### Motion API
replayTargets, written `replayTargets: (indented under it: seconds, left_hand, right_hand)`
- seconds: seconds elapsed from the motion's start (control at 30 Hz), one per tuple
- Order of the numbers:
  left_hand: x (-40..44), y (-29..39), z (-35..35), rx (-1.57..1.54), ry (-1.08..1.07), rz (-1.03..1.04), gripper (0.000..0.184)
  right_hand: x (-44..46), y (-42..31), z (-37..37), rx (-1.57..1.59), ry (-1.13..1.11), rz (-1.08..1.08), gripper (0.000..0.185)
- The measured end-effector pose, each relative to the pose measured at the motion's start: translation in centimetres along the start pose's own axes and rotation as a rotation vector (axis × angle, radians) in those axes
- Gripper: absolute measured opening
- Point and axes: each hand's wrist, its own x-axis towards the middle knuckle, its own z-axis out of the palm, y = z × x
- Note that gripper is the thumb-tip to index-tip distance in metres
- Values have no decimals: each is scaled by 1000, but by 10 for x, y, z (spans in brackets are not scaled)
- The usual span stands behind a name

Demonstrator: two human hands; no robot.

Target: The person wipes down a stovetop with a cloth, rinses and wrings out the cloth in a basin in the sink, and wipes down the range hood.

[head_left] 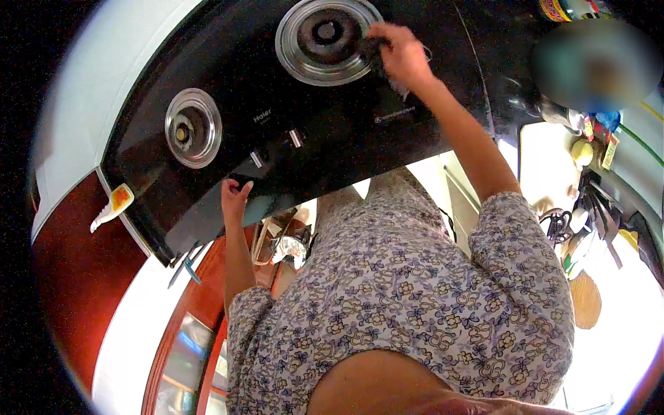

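Note:
A black glass gas stove [235, 76] lies in front of me, with a large round metal burner [294, 59] at the top and a smaller burner [215, 131] on the left. My right hand [401, 55] is closed on a dark crumpled cloth [373, 54] at the right rim of the large burner. Part of the cloth is hidden under the fingers. At the stove's front edge rests my left hand [236, 197], thumb and finger apart, with nothing seen between them. Two silver knobs [256, 160] sit just above it.
A white spoon-shaped dish [119, 202] with something orange stands by the stove's left corner. To the right are a cutting board [546, 162], black-handled scissors [555, 225] and several knives [607, 221]. A jar [564, 10] stands at the top right.

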Motion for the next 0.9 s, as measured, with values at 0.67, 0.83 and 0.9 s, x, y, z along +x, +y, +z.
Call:
replayTargets:
  seconds: [0.67, 0.83, 0.9]
  left_hand:
    - [13, -34, 3, 105, 70, 239, 40]
    - [5, -21, 5, 153, 112, 261, 41]
    - [5, -22, 5, 134, 101, 235, 41]
  right_hand:
    - [-20, -98, 68, 289, 102, -119, 38]
    - [-49, -95, 75, -126, -13, -170, 51]
    - [-46, -99, 94, -146, -74, -181, 55]
